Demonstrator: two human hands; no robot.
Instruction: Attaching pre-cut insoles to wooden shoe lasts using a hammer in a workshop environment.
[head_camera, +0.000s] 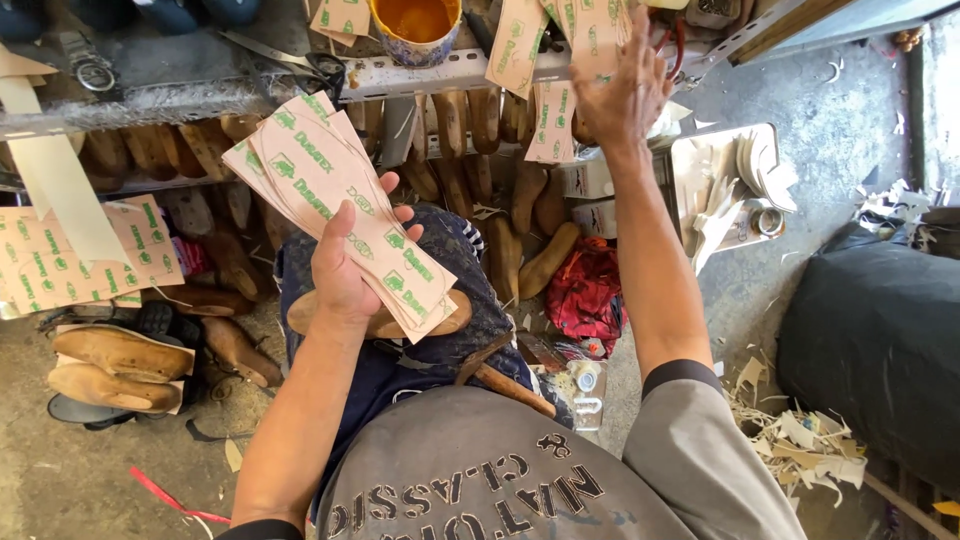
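Left hand (345, 265) gripping fan of pale pink, green-printed card insole cutouts (340, 200). Right hand (620, 95), fingers spread, reaching far, touching insoles on grey metal shelf (440, 72). Many already hanging; big stack left.

Shoemaker's workshop: wooden shoe lasts (497, 175) racked under metal shelf (440, 72), glue pot (415, 25), scissors (300, 62), offcuts (800, 435) littering floor.

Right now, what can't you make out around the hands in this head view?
- Left hand: how many insoles are in the fanned stack; they overlap.
- Right hand: its fingertips lie over the insoles on the shelf rail, so the grip is unclear.
- Glue pot: its top is cut off by the upper edge.
- Wooden shoe form on the lap: mostly hidden under the stack.
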